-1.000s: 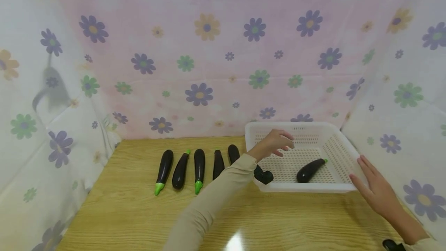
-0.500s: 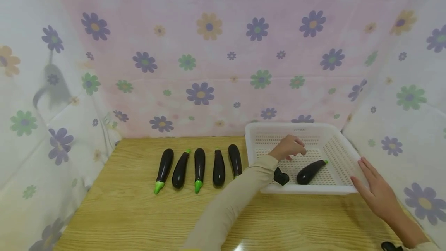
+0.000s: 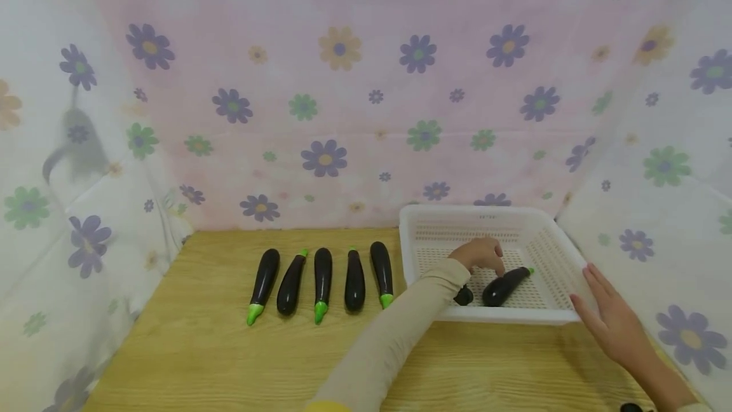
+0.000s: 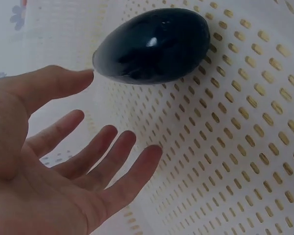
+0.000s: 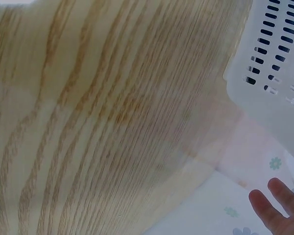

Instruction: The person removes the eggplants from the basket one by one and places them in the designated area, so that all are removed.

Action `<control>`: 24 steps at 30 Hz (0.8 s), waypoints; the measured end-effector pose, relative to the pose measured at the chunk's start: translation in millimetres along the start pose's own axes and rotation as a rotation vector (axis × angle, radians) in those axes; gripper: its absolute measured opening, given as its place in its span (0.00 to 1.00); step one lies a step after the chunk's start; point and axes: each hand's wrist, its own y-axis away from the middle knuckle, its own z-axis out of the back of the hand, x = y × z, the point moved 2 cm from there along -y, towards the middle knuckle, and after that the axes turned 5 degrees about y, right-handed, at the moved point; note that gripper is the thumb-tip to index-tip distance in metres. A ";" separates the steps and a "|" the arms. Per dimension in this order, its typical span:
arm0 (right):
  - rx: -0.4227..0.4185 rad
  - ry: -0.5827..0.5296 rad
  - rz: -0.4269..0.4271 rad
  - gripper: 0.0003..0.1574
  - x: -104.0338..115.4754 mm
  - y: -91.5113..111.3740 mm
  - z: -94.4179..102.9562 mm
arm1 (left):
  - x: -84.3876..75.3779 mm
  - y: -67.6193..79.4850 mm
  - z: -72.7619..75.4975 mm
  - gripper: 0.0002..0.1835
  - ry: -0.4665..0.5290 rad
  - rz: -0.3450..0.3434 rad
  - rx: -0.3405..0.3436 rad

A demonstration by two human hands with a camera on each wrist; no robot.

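Observation:
One dark purple eggplant (image 3: 504, 288) lies in the white perforated plastic basket (image 3: 503, 316), its green tip pointing back and right. My left hand (image 3: 479, 253) reaches over the basket, just behind and left of that eggplant. In the left wrist view the fingers of the left hand (image 4: 83, 152) are spread and loosely bent with nothing between them, and the thumb tip comes close to one end of the eggplant (image 4: 154, 46); whether they touch I cannot tell. At the basket's right side my right hand (image 3: 614, 323) rests with extended fingers against the rim.
Left of the basket, several eggplants (image 3: 323, 275) lie in a row on the wooden table (image 3: 229, 361), some with the green end toward me. A flowered cloth (image 3: 343, 100) hangs behind the table and along both sides.
My left hand has moved right and down into the basket, toward the eggplant there. The right hand has stayed at the basket's right rim.

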 end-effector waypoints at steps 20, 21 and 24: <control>-0.007 0.016 -0.007 0.38 3.1 -3.2 -1.5 | 3.8 0.4 -13.1 0.27 -0.261 -0.037 0.164; -0.006 0.017 -0.007 0.38 2.5 -2.9 -1.4 | 4.1 -0.1 -12.3 0.28 -0.253 -0.027 0.165; -0.016 0.021 -0.002 0.39 0.8 -2.4 -0.7 | 3.2 0.8 -8.0 0.31 -0.199 0.008 0.166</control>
